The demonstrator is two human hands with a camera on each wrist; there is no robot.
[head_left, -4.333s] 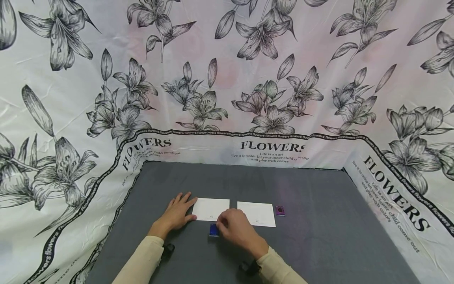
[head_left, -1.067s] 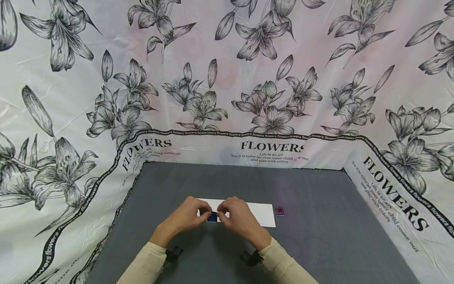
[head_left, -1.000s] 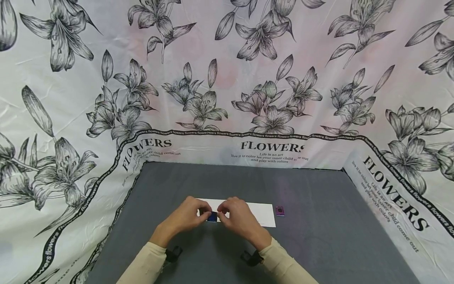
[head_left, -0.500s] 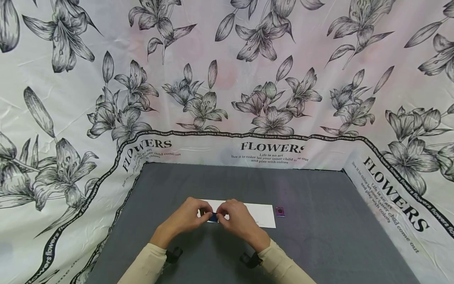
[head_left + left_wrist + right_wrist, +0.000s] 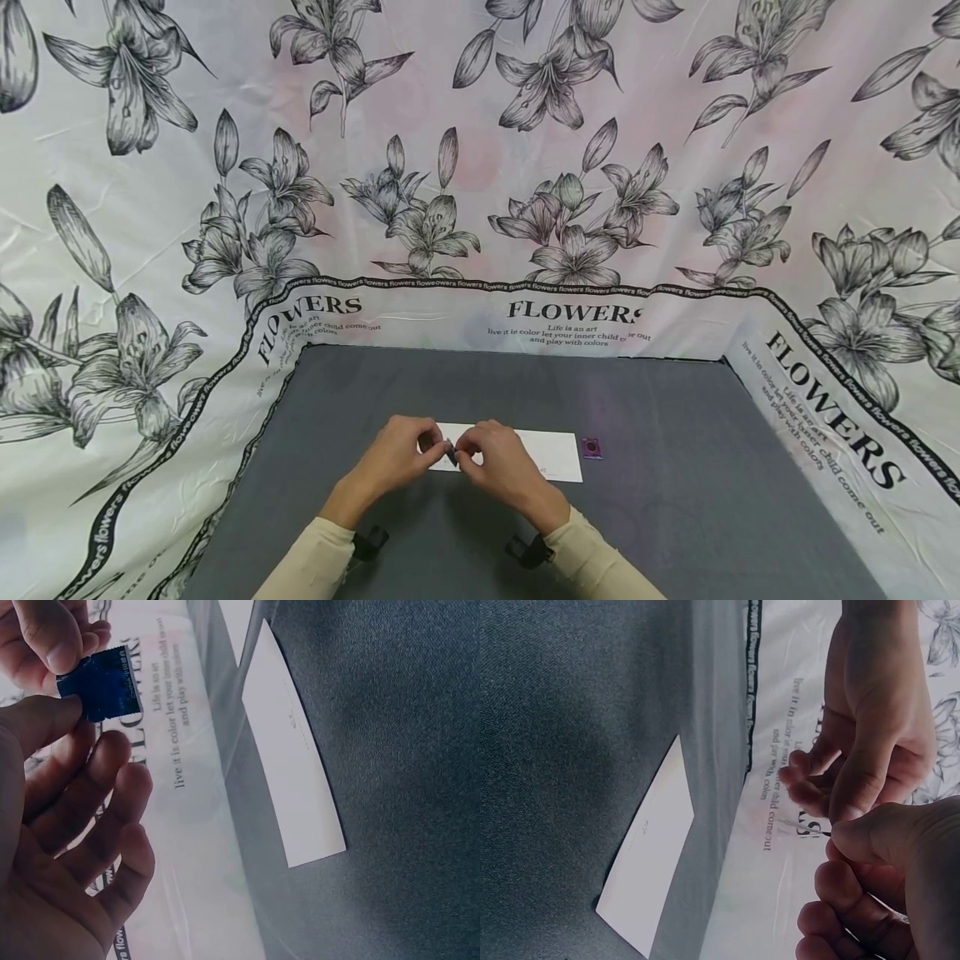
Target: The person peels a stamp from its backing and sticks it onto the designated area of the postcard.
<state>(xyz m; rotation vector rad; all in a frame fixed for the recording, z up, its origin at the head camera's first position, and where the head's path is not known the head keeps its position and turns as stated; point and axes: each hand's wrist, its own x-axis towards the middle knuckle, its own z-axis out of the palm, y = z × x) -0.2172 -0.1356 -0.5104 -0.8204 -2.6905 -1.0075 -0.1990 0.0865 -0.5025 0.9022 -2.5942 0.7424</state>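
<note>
A small blue foil packet (image 5: 109,686) with serrated edges is pinched between both hands, raised over the table. In the left wrist view, the left hand (image 5: 82,817) has its thumb on one corner, its other fingers loosely curled below. The right hand (image 5: 49,637) pinches the packet close beside that thumb. From the head view, the left hand (image 5: 401,454) and right hand (image 5: 498,467) meet at the packet (image 5: 452,454), which looks narrow and tilted. Only a thin edge of it shows in the right wrist view.
Two white cards lie side by side on the grey table (image 5: 675,483): the left card (image 5: 452,431) is partly behind the hands, the right card (image 5: 558,454) shows more. Right of them lies a small purple packet (image 5: 592,448). Flower-printed cloth (image 5: 480,250) walls the back and sides.
The right hand took the blue packet up from the table and the left hand left the card's edge to join it. In the last half second, the packet has turned to a steeper tilt.
</note>
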